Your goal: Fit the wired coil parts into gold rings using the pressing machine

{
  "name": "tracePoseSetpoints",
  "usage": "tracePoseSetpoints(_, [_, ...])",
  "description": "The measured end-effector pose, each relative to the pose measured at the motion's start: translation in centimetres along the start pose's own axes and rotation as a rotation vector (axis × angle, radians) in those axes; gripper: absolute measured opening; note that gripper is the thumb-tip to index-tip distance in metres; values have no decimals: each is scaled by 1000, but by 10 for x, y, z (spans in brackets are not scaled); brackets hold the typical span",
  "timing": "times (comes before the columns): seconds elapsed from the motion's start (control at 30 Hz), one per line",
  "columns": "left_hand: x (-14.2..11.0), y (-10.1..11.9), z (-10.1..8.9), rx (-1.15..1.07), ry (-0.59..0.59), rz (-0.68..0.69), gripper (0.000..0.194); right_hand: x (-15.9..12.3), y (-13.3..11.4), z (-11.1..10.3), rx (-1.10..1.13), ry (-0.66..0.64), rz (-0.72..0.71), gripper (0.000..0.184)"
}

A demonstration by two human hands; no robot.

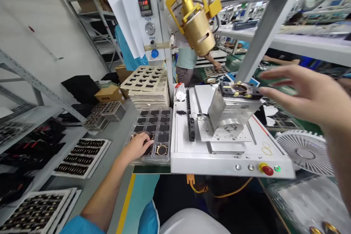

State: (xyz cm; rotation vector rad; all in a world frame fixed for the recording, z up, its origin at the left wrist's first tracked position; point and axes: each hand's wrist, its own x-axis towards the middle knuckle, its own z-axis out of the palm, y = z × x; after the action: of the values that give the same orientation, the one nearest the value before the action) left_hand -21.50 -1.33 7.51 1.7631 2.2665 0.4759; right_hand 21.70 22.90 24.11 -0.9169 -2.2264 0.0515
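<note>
My left hand (138, 146) rests on the near edge of a clear compartment tray (153, 119), fingers curled over a gold ring part I can only partly see. Another gold ring (161, 150) lies in the tray cell just right of it. My right hand (304, 93) hovers open, fingers stretched leftwards, just right of a tilted metal fixture (230, 111) on the white machine base (227, 161). A gold ring (239, 87) sits in the fixture's black top plate. A brass dispensing head (199, 31) in a yellow bracket hangs above.
Stacked beige trays (149, 84) stand behind the clear tray. More part trays (82, 155) lie on the grey bench at left. A white fan (304, 151) sits at right. A red stop button (267, 170) is on the machine front. Another person (186, 65) works behind.
</note>
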Motion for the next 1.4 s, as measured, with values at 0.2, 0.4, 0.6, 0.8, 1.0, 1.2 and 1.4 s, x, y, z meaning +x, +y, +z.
tracePoseSetpoints(0.2, [-1, 0, -7, -100, 77, -27, 41, 78, -23, 9, -90, -440, -64, 20])
tracePoseSetpoints(0.4, [23, 41, -18, -465, 344, 159, 34, 70, -3, 17, 153, -289, -198, 20])
tracePoseSetpoints(0.6, [88, 152, -56, -407, 576, 770, 15, 19, -11, 15, 632, 139, -33, 37])
tracePoseSetpoints(0.8, [167, 247, -97, -39, 262, 1169, 20, -76, -23, 4, 784, 226, 56, 25])
tracePoseSetpoints(1.0, [193, 284, -109, 85, -82, 1116, 26, -190, -17, 4, 710, 164, 420, 21])
tracePoseSetpoints(1.2, [172, 272, -84, 63, -37, 1053, 60, -276, 9, 39, 752, 27, 754, 39])
tracePoseSetpoints(1.4, [165, 266, -71, 49, 9, 1006, 81, -286, 30, 92, 561, -161, 829, 87])
